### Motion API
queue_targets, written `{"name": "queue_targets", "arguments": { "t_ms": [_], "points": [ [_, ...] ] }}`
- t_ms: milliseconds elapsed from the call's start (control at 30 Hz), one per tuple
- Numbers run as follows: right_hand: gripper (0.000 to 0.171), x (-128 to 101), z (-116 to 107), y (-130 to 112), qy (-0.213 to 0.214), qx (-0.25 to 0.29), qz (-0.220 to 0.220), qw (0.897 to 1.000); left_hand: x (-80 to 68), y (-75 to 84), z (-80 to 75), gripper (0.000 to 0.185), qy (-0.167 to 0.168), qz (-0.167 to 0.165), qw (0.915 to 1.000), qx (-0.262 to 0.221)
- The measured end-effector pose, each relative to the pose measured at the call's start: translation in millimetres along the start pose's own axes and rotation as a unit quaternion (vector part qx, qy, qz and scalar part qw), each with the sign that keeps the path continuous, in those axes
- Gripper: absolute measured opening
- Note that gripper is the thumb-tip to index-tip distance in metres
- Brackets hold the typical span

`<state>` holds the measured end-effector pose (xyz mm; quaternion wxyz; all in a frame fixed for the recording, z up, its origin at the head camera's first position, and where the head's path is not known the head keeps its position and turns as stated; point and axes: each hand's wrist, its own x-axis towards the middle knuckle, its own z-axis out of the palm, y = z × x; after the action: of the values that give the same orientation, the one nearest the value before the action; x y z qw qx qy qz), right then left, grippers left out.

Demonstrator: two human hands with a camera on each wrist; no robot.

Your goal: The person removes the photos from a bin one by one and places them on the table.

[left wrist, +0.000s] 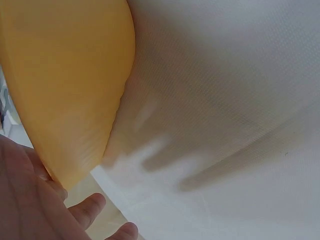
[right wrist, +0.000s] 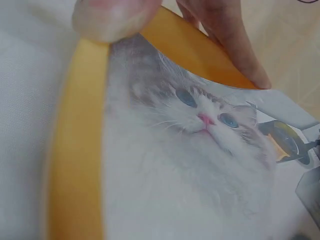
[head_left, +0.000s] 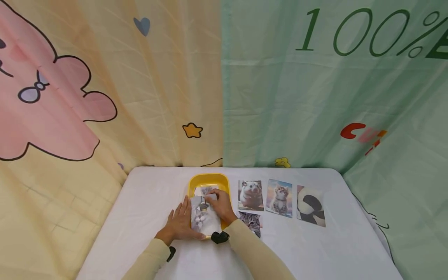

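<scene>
A yellow tray (head_left: 193, 181) stands on the white table with picture cards in it. Uppermost is a white-cat card (head_left: 210, 225), its blue-eyed cat filling much of the right wrist view. My right hand (head_left: 220, 204) pinches this card near its far edge, thumb and fingers bent. Behind it another cat card (head_left: 199, 190) partly shows. My left hand (head_left: 180, 223) rests against the tray's near left corner, fingers spread and straight along the side, its thumb (right wrist: 115, 20) over the near rim. The tray's yellow wall (left wrist: 75, 90) rises beside the left fingers (left wrist: 90, 207).
Right of the tray lie a hamster card (head_left: 251, 195), a kitten card (head_left: 279, 198) and a panda card (head_left: 310, 206) in a row. A tabby-cat card (head_left: 252, 222) lies below the hamster one, partly covered by the right sleeve (head_left: 255, 249). Patterned curtains (head_left: 168, 97) hang behind the table.
</scene>
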<state>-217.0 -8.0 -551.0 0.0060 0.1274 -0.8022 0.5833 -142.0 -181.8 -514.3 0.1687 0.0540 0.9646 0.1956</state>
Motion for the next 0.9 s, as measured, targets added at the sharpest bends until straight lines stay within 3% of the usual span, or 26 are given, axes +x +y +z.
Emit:
{"name": "queue_targets", "arguments": {
  "t_ms": [167,567,633,800,900],
  "points": [
    [0.012,0.2,-19.3,-9.8,0.021,0.004,-0.021,1.0,0.4,-0.2,-2.0,0.14,-0.003,0.005,1.0,0.007],
    [0.016,-9.0,-61.6,2.1,0.103,0.068,0.014,0.992,1.1,-4.0,1.6,0.143,-0.009,0.001,1.0,0.0],
    [0.016,-14.2,-70.3,-6.0,0.112,0.077,0.017,0.991,0.6,-4.8,1.6,0.143,-0.006,0.004,1.0,0.0],
    [0.019,-21.5,-91.7,-3.3,0.136,0.055,0.045,0.988,-1.1,-3.4,0.1,0.142,-0.002,0.009,0.9999,-0.005],
    [0.021,-25.4,-106.5,10.7,0.143,0.041,0.049,0.988,0.8,-2.7,2.9,0.143,0.0,0.008,0.9999,-0.007]
  ]
}}
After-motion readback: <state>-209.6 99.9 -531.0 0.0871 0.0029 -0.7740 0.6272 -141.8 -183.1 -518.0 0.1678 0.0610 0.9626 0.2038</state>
